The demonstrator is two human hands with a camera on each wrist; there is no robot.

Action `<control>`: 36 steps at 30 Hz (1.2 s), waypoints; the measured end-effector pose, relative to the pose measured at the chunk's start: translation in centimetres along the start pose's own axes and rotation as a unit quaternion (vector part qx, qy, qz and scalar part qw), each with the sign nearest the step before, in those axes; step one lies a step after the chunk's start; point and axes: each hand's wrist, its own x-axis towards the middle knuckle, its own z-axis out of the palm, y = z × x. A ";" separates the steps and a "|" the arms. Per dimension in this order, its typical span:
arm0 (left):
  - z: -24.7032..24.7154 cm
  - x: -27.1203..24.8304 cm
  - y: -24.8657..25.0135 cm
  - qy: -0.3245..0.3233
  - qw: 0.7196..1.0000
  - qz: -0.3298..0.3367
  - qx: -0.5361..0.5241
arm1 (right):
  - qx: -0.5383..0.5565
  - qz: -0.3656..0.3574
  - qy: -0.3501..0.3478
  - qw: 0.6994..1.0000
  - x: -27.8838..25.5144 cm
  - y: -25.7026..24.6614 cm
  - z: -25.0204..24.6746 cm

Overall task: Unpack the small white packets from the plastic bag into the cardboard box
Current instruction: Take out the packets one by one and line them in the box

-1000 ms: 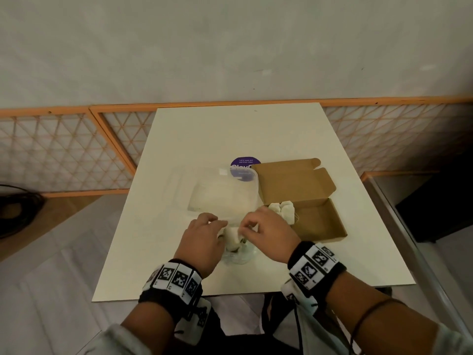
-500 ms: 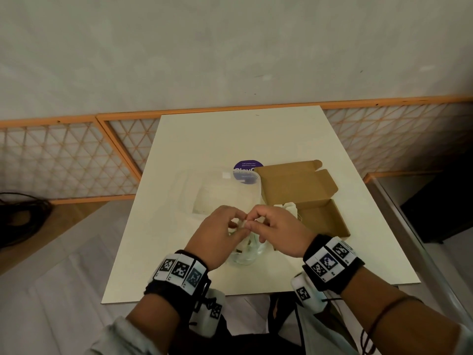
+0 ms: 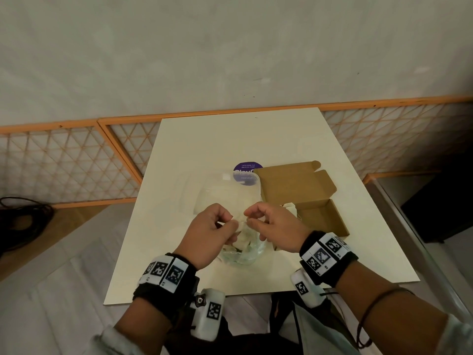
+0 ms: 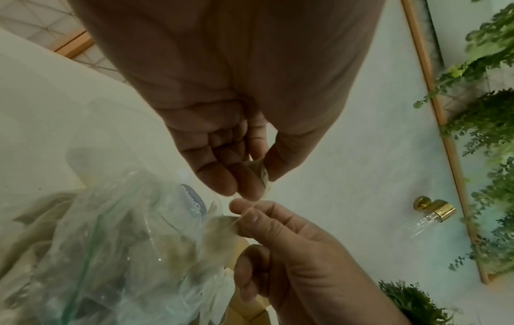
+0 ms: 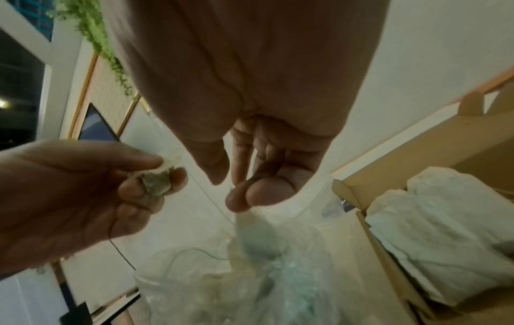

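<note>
Two hands above plastic bag [image 3: 240,252] | left fingers [image 4: 250,184], right fingers [image 5: 236,202] each pinching its rim

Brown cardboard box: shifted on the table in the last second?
No. The brown cardboard box still sits with its open lid's corner beside the round purple sticker, as before.

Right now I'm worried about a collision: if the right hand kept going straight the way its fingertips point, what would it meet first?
Most likely the left hand, just opposite the right hand above the plastic bag; depth is unclear.
</note>
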 end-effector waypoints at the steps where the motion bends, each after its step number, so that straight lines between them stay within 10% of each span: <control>1: 0.0 0.0 0.1 0.000 1.000 0.000 -0.010 | 0.003 -0.002 0.000 1.000 -0.1 -0.2 0.0; 7: -0.1 -0.2 0.4 0.005 0.999 0.047 -0.003 | 0.193 0.002 -0.048 0.980 -1.1 -2.8 -0.3; 23: 0.3 -0.9 1.3 0.010 0.995 0.074 0.068 | -0.035 -0.144 -0.013 0.989 -1.1 -4.9 -2.3; 29: 0.5 -1.3 2.8 0.046 0.979 0.180 0.084 | -0.007 -0.124 0.025 0.992 -0.1 -5.0 -3.5; 36: 0.3 -0.9 4.7 0.042 0.984 0.148 -0.088 | 0.051 -0.086 -0.021 0.995 -1.0 -3.7 -2.2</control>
